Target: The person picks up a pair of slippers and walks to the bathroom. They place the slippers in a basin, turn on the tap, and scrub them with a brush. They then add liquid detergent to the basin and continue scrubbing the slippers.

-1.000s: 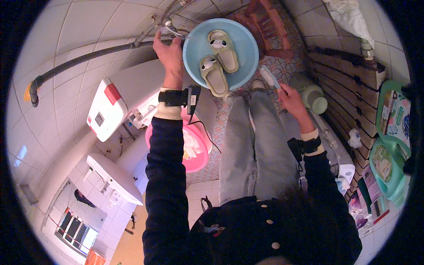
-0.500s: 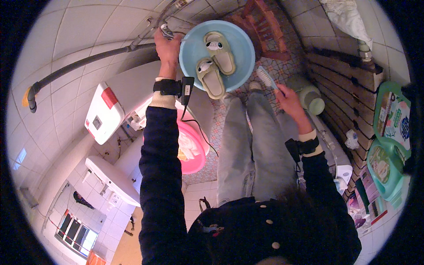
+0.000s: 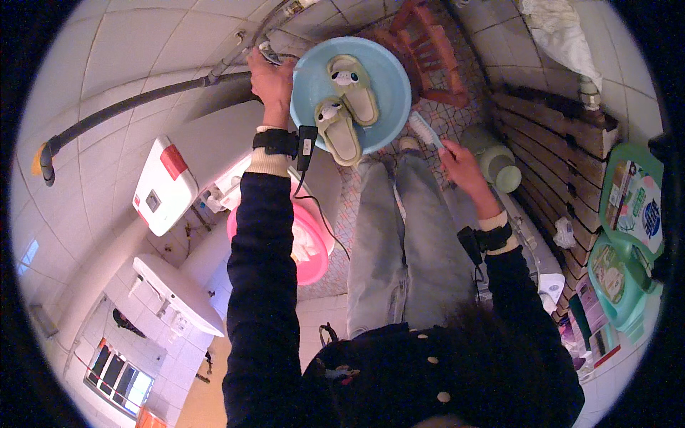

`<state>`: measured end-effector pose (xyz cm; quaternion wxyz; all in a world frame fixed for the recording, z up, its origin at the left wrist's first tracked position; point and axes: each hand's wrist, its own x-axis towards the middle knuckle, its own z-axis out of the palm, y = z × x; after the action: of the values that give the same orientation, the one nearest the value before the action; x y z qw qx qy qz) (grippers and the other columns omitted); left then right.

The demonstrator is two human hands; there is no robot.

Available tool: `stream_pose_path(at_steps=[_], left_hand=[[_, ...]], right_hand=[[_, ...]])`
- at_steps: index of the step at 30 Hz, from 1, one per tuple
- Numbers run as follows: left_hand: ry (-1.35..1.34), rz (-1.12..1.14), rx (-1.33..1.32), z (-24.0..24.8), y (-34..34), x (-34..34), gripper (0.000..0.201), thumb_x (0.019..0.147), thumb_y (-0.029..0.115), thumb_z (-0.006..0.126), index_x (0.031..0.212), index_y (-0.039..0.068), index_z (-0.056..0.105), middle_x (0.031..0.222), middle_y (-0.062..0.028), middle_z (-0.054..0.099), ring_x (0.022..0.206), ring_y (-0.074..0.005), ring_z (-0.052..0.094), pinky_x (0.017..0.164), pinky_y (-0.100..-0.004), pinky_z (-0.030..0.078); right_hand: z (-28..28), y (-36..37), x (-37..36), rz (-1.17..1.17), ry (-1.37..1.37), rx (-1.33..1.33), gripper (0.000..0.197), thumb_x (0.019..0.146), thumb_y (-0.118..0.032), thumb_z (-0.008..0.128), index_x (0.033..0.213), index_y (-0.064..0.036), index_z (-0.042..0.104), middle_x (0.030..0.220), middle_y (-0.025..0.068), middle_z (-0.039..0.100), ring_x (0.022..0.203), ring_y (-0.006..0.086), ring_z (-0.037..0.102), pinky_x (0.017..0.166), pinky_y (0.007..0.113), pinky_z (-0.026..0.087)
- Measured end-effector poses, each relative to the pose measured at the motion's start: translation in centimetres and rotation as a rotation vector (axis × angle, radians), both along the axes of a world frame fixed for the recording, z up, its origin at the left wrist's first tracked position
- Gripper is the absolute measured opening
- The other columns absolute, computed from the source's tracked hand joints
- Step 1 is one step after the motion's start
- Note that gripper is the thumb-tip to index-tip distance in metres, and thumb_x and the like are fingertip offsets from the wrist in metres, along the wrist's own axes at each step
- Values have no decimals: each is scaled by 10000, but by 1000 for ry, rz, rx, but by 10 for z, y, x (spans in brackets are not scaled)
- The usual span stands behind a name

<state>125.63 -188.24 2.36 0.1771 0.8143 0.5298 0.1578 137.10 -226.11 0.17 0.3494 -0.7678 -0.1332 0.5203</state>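
Two pale green slippers with black-and-white animal faces, one (image 3: pixel 354 89) behind the other (image 3: pixel 338 132), rest in a light blue basin (image 3: pixel 403 107) on the floor ahead of me. At the basin's left, my left hand (image 3: pixel 272 84) is closed around a metal tap (image 3: pixel 269 54) on the wall pipe; part of the tap is covered by my fingers. To the right of the basin, my right hand (image 3: pixel 465 168) grips the handle of a white-bristled scrubbing brush (image 3: pixel 425 130). The brush head is just outside the basin's rim.
A red-brown wooden chair (image 3: pixel 432 60) stands behind the basin. To my left are a pink basin (image 3: pixel 314 267) with cloth in it and a white sink (image 3: pixel 175 296). A green cylindrical container (image 3: pixel 507 178) and a slatted dark panel (image 3: pixel 546 143) are at the right.
The view has shifted slightly, so the basin sits a little lower. My right hand and the brush have come a bit nearer the basin. My left hand stays on the tap.
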Motion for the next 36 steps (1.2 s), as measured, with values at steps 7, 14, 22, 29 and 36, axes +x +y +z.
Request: stream_pose_path(at_steps=[7,14,22,29,36], left_hand=[[91,-60,-17,15,-2,-7,794,593,352,770,1255,69,434,1191,-137,532,1056,-306,528,855,-408,414],[192,-93,134,15,-3,-11,747,591,433,756,1218,134,482,1147,-99,563,1074,-274,516,868,-594,284],[294,-70,59,21,-4,-8,771,576,444,750,1202,89,474,1170,-80,529,1161,-239,435,912,-613,239],[294,-49,96,23,-5,-5,793,562,464,752,1201,84,477,1192,-100,521,1182,-249,421,919,-605,235],[261,-47,18,21,-2,-4,797,586,451,745,1226,80,447,1234,-109,493,1205,-259,401,917,-609,248]], right_hand=[[6,11,-1,49,30,-4,355,887,-284,501,1168,-68,516,677,50,568,541,133,522,461,282,450],[4,17,-7,49,10,50,320,887,-251,492,1136,-54,528,657,52,558,526,132,516,453,282,447],[4,16,-6,28,34,70,328,894,-258,481,1138,-43,524,656,45,551,532,128,512,454,291,441],[15,17,-2,87,26,33,350,893,-234,482,1174,-28,509,656,19,522,541,82,482,468,248,442],[17,16,-3,56,0,11,307,894,-246,469,1120,-49,536,637,33,538,518,113,494,460,275,434]])
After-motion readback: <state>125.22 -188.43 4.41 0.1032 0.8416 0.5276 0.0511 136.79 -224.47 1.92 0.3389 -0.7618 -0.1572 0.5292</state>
